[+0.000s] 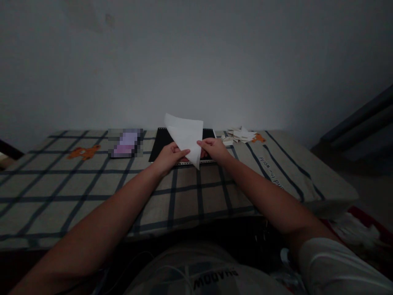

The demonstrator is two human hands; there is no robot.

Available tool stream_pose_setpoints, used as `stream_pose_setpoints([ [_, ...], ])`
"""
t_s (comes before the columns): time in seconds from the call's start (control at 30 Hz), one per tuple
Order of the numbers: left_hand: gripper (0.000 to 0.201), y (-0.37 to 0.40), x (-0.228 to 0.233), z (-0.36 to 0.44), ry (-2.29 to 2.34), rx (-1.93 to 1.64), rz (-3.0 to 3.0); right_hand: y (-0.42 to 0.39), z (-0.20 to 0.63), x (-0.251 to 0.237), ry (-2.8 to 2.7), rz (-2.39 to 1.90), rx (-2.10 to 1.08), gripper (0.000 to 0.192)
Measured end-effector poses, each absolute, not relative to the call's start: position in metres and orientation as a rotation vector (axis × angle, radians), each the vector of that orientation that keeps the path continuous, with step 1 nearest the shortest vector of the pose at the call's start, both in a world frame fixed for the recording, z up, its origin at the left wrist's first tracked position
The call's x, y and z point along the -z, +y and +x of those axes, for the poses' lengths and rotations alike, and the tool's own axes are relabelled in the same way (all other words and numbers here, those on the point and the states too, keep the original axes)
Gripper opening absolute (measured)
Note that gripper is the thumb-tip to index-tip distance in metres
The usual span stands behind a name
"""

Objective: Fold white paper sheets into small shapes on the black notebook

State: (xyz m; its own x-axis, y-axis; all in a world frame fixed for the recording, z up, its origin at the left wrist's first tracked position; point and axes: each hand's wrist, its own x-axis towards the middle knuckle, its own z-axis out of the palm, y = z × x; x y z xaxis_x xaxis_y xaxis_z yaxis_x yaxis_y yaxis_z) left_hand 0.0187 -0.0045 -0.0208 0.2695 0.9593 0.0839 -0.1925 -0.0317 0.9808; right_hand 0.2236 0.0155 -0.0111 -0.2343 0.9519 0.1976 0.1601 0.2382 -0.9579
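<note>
The left hand (170,158) and right hand (214,148) pinch white paper (188,135) firmly between thumbs and fingers. Beneath lies a black sheet (159,143) with dotted edges; rightward, paper scraps (241,134); leftward, a phone (126,144). Low right, a red container (364,215) holds something white, too dim to identify.

The head-worn view faces forward and down across the table (76,180) to the wall (196,65).

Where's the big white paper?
The big white paper is central in the head view, held by the left hand and right hand over the black punched sheet.
</note>
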Motion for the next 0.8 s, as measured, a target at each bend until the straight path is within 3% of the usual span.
stream_pose_setpoints([
  [0.8,0.047,-0.0064,0.0169,0.0174,1.0,-1.256,1.264,0.0139,0.224,0.0117,-1.691,-0.993,-1.306,0.027],
])
